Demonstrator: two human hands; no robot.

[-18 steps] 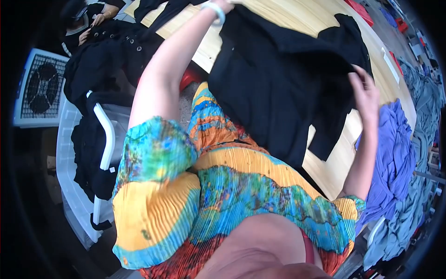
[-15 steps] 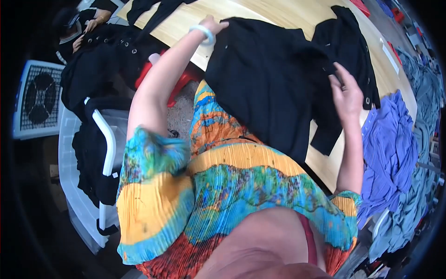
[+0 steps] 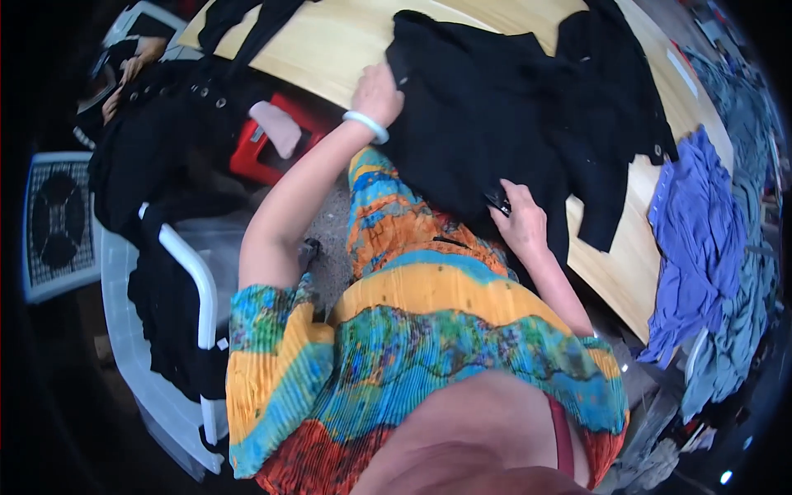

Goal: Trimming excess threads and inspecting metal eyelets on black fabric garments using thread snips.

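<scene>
Edges: the black garment [image 3: 511,124] lay spread on the pale wooden table [image 3: 330,49], its lower hem hanging over the near edge against my patterned dress [image 3: 421,330]; bare tabletop showed to the left of it. Hands: my left hand [image 3: 378,92], white bangle [image 3: 366,125] at the wrist, pinched the garment's left edge, fingers curled. My right hand [image 3: 520,223] gripped the hem, fingers closed on cloth. Surroundings: blue clothes [image 3: 697,239] piled at the table's right; a white bin [image 3: 165,330] of black clothes stood at my left, beside a red stool [image 3: 264,153].
</scene>
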